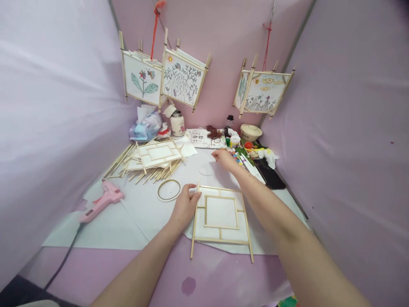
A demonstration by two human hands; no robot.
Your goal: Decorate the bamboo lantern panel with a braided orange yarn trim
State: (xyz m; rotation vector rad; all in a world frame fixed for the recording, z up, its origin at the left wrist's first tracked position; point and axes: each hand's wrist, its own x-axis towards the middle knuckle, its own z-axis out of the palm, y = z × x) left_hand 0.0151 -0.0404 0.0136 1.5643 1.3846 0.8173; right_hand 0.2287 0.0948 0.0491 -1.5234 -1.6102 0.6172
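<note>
A square lattice frame of thin wooden sticks (pixel 220 241), backed with white paper, lies on the table in front of me. Thumb and fingers of my left hand (pixel 185 204) hold its left stick near the upper corner. My right hand (pixel 223 158) reaches past the frame toward the back of the table, its fingertips pinched together; whatever is between them is too small to make out. Below those fingers, a faint white ring (pixel 205 172) lies on the white sheet. A roll of tape (pixel 168 180) lies left of my left hand.
A pink glue gun (pixel 107 198) with a cord lies at left. Behind it are stacked stick frames (pixel 159 155) and loose sticks. A phone (pixel 271 174), a lidded bowl (pixel 251 132), a jar (pixel 177 123) and tissues (pixel 146 123) stand farther back. Painted lanterns (pixel 182 79) hang above.
</note>
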